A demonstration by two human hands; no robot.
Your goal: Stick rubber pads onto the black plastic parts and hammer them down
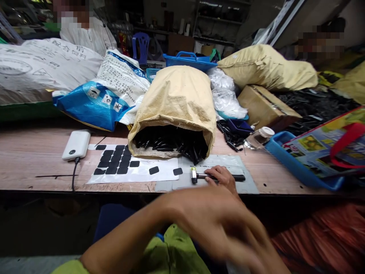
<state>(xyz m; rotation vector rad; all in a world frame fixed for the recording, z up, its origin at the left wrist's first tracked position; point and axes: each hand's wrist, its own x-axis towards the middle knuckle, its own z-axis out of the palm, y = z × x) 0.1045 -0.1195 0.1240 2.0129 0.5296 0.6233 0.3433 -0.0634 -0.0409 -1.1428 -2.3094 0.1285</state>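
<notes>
My right hand (224, 178) rests on the table with its fingers closed over the handle of a small hammer (194, 176), whose head points left. Beneath it lies a grey sheet (246, 182). My left hand (225, 224) is raised in front of me, crossing over my right forearm; motion smears its fingers, and whether it holds anything is unclear. Beyond the hammer, a beige sack (176, 91) lies with its mouth toward me, full of black pieces (162, 142). To its left, black rounded patches (114, 161) sit in rows on a white backing sheet (142, 176), with a few set apart.
A white power bank (76, 144) with a cable lies at the left. Behind are printed white and blue sacks (114, 83). At the right stand a clear jar (260, 137), a cardboard box (265, 106) and a blue basket (302, 161). A person in white (88, 38) is behind the table.
</notes>
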